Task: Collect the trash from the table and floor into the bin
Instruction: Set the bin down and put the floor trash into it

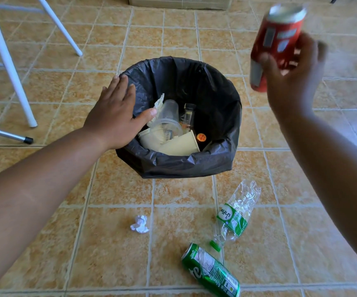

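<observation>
A bin lined with a black bag [220,99] stands on the tiled floor and holds clear plastic cups, paper cups, a small bottle and tissue. My left hand [114,113] lies flat and open on the bin's left rim. My right hand [291,78] is raised to the right of the bin, gripping a red drink can [276,39], which is blurred. On the floor in front of the bin lie a crumpled white paper [140,224], a crushed clear bottle with a green label [236,213] and a green can [210,272].
White metal legs of a table or chair [6,61] stand at the left, with a grey leg tipped in black [8,135] below them. A cardboard box [179,2] sits at the far edge. Tan floor tiles surround the bin.
</observation>
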A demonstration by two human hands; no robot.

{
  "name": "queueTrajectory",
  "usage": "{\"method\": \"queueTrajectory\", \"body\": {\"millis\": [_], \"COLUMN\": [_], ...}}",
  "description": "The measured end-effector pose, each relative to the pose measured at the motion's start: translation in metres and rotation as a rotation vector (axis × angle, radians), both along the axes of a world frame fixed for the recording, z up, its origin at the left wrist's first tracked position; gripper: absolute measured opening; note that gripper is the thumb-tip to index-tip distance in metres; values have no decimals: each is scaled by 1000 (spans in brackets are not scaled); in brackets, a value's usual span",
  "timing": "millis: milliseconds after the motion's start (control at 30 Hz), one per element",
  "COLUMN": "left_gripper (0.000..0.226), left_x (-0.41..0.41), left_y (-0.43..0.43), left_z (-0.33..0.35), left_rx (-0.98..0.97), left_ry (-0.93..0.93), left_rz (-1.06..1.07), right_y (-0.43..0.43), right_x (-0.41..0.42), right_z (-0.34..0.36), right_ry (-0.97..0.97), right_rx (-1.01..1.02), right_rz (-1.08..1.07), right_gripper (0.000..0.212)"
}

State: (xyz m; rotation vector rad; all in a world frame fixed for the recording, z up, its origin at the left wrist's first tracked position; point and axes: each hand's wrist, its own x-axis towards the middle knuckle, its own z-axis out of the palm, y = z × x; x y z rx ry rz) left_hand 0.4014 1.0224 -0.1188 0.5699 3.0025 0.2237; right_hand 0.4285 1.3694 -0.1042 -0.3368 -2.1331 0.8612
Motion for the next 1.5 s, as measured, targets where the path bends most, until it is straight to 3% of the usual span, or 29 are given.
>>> {"method": "queueTrajectory", "body": {"millis": [67,133,267,400,800,967,1267,1500], "left_gripper": [101,100,98,99,100,100,99,100], "left_x": [0,1,0,-1,0,0,-2,0], "left_y": [0,0,-1,-1,-1,-1,-1,-2], "left_z": [-1,-1,-1,-2,-1,-2,-3,-1], "left_rx": [5,9,17,17,30,34,33,47], "left_ry": [-3,-6,-4,4,9,4,9,4], "left_rz": [-1,3,7,11,10,7,7,-3], "right_y": [-24,-51,-84,-90,-95,-95,-94,-71], "right_x": [0,5,16,16,7,12,15,20], "right_z": [29,44,33,8,-13,-10,-8,-3], "right_ry": [161,171,-220,-449,-700,-591,-562,-151], "right_rx": [9,-4,156,391,737,640,636,141], "right_rz": [132,273,435,445,379,446,489,350], "right_gripper": [70,71,69,74,57,54,46,33]}}
